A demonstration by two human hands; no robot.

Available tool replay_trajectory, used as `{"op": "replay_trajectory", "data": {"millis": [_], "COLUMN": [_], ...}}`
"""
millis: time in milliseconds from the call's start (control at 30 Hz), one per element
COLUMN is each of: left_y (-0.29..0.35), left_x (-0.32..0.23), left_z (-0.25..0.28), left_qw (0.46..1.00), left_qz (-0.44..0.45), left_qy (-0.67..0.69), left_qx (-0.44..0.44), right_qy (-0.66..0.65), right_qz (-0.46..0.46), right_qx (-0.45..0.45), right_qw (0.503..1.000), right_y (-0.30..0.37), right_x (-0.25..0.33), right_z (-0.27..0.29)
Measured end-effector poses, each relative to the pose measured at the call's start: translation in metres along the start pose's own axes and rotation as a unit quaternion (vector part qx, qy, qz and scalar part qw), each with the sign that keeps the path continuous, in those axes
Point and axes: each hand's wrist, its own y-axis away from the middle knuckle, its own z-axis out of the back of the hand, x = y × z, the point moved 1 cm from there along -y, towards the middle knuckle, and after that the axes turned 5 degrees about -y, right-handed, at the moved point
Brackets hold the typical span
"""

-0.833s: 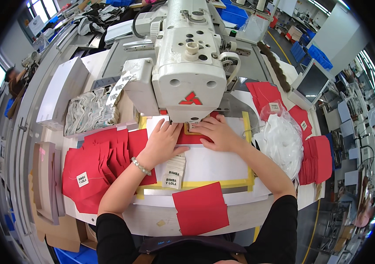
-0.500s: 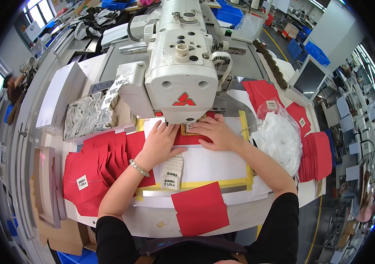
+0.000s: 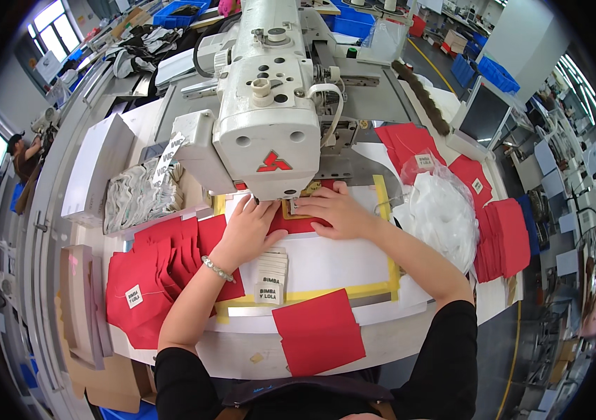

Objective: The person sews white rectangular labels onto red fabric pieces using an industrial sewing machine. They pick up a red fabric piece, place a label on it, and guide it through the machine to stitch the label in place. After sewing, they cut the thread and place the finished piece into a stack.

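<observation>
Both hands rest at the front of a large white sewing machine [image 3: 266, 133]. Beneath its head lies a red fabric piece [image 3: 301, 223], partly hidden by the machine. My left hand [image 3: 247, 229] lies flat at the left of this piece, fingers stretched forward and thumb apart. My right hand [image 3: 338, 212] lies from the right with fingers extended over a small brass-coloured frame [image 3: 286, 210] and a pale label, mostly covered. A fanned stack of cream labels [image 3: 270, 276] sits on the white work sheet [image 3: 333, 262]. Closer to me lies another red fabric piece [image 3: 319, 332].
Red pieces with labels [image 3: 147, 280] are heaped at left, below a box of pale strips [image 3: 145, 196]. At right are a clear bag of white material [image 3: 438, 217] and a red stack [image 3: 504, 238]. A monitor [image 3: 483, 115] stands behind. Another person [image 3: 25, 150] is far left.
The view has shifted slightly, so the machine head appears farther left. Both hands stay nearly in place on the red fabric piece.
</observation>
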Motion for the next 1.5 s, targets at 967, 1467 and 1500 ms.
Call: {"op": "replay_trajectory", "data": {"millis": [967, 1467, 1500], "left_y": [-0.01, 0.022, 0.023], "left_x": [0.015, 0.027, 0.024], "left_z": [-0.009, 0.016, 0.018], "left_qw": [1.0, 1.0, 0.999], "left_qz": [0.016, 0.018, 0.009], "left_qy": [-0.007, 0.002, 0.009], "left_qx": [-0.009, -0.024, -0.036], "right_qy": [0.084, 0.031, 0.024], "right_qz": [0.057, 0.054, 0.052], "right_qx": [-0.069, -0.039, -0.033], "right_qw": [0.992, 0.997, 0.998], "right_y": [0.011, -0.004, -0.004], "right_x": [-0.02, 0.019, 0.021], "right_z": [-0.005, -0.017, -0.018]}}
